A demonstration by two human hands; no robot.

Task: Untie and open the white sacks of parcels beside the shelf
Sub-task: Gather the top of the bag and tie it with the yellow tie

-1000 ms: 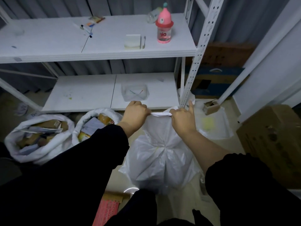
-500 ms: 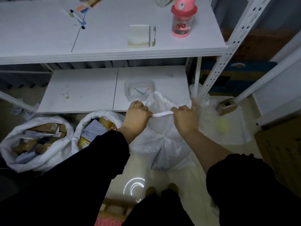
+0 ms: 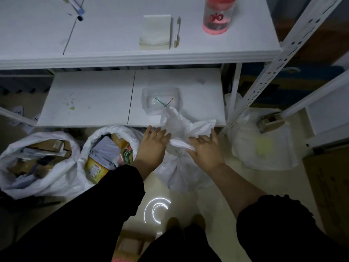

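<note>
A tied white sack (image 3: 179, 173) stands on the floor in front of the shelf, and its loose top (image 3: 179, 121) leans on the lower shelf board. A white tie strip (image 3: 181, 144) runs across its neck. My left hand (image 3: 153, 146) lies at the strip's left end with fingers spread and fairly straight. My right hand (image 3: 206, 151) lies at the right end, fingers extended over the strip. To the left stand two open white sacks (image 3: 47, 167) (image 3: 88, 140), both showing parcels.
The white shelf post (image 3: 264, 82) stands just right of the sack. A clear plastic tub (image 3: 162, 101) sits on the lower shelf board (image 3: 90, 99). Another white bag (image 3: 264, 150) and a cardboard box (image 3: 330, 186) lie to the right. A pink bottle (image 3: 217, 17) is on the upper shelf.
Both hands gripped the strip with curled fingers and pulled it taut; now their fingers are spread and the strip hangs slack. The view has tilted down toward the floor.
</note>
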